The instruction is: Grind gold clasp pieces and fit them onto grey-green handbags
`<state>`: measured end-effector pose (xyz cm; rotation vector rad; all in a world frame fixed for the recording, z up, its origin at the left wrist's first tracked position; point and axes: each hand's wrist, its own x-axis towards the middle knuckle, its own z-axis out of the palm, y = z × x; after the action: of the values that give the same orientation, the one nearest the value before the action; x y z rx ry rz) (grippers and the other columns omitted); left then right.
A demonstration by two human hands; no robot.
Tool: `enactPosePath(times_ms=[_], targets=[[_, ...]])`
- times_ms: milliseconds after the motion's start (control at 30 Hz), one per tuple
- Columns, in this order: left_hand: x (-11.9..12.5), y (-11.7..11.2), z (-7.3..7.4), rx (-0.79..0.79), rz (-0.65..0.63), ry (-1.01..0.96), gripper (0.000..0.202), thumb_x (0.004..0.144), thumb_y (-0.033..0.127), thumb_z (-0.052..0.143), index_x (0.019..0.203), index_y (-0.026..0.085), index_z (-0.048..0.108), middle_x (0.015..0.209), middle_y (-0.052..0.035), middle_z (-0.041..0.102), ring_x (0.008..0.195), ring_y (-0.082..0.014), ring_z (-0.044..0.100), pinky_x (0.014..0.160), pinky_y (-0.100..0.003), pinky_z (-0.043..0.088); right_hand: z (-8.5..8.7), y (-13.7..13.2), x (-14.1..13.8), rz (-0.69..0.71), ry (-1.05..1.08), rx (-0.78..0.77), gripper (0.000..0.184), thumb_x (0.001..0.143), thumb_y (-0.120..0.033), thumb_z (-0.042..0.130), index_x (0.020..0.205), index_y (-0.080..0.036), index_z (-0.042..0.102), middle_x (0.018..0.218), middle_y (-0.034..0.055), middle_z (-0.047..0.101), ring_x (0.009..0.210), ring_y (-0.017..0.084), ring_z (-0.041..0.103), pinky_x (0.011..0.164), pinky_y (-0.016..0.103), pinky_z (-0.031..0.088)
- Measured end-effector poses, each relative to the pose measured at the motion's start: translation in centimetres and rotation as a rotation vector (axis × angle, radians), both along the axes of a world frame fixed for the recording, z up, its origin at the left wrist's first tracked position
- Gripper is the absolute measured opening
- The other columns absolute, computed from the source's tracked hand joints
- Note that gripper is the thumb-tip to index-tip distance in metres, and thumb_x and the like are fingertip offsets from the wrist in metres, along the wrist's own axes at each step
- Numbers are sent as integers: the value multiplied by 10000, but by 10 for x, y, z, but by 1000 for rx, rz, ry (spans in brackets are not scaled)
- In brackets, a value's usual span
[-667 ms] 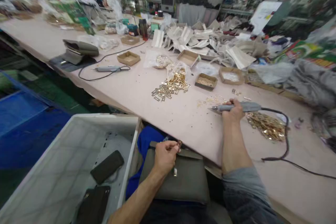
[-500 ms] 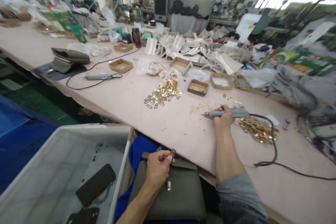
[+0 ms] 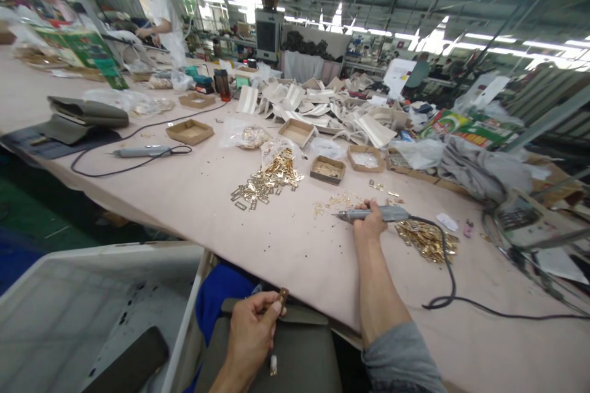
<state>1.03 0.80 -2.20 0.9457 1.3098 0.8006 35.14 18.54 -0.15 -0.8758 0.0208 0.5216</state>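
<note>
- Landmark: gray tool (image 3: 391, 214), lying along a left-right line just above the worktop (image 3: 295, 252) or resting on it, can't tell which. Tip points left, cord leaves at right.
- Right hand (image 3: 369, 227): grip wrapped around the gray tool's barrel, nearer its tip end.
- Left hand (image 3: 251, 331): grip pinching a small metal plate (image 3: 283, 296) between thumb and fingers. Sits left of the gray tool and nearer the wearer.
- Key relation: plate lies left of the gray tool's tip and nearer the wearer, well apart from it. Plate's long axis points mostly away from the wearer, so roughly crosswise to the tool. Left hand has the plate; right is the nearer one to the tip.
- Olive bag (image 3: 308, 350): below the plate, nearer the wearer than the gray tool.
- Small pale piece (image 3: 273, 365): under the left hand; hanging or lying on the bag, can't tell.
- Tiny gold bits (image 3: 336, 201): just beyond the gray tool's tip.
- Gold frame heap (image 3: 270, 178): beyond the gray tool, to its left.
- Second gold heap (image 3: 426, 241): right of the gray tool, near its cord end.
</note>
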Motion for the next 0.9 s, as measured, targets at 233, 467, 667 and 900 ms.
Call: enactPosePath(times_ms=[233,467,667,900], targets=[[0,0,-4,-3,-10,10,548,759,609,747,889,78,789,466,-3,540,365,-100,413,397,-216,304,0,3,-3,-14,39,24,334,855,-241,864,885,-185,535,774,-39,650,591,62,539,522,184,542],[-1,-2,-7,-9,-3,-24,528,760,600,796,903,91,796,490,-10,569,371,-98,424,397,-212,314,1,5,-5,-29,31,-9,345,854,-268,867,888,-194,532,792,-31,664,592,74,552,509,205,561],[-1,-2,-7,-7,16,-38,556,737,617,817,893,83,802,501,-15,579,361,-93,419,385,-211,310,1,3,-1,-7,46,16,301,845,-210,832,912,-192,539,784,-40,648,584,79,540,506,223,557],[-2,-2,-8,13,11,-37,540,768,607,819,907,85,801,541,-35,626,372,-87,435,392,-201,311,4,1,2,-28,33,31,333,881,-259,839,941,-210,515,780,-44,653,580,66,531,498,186,541]])
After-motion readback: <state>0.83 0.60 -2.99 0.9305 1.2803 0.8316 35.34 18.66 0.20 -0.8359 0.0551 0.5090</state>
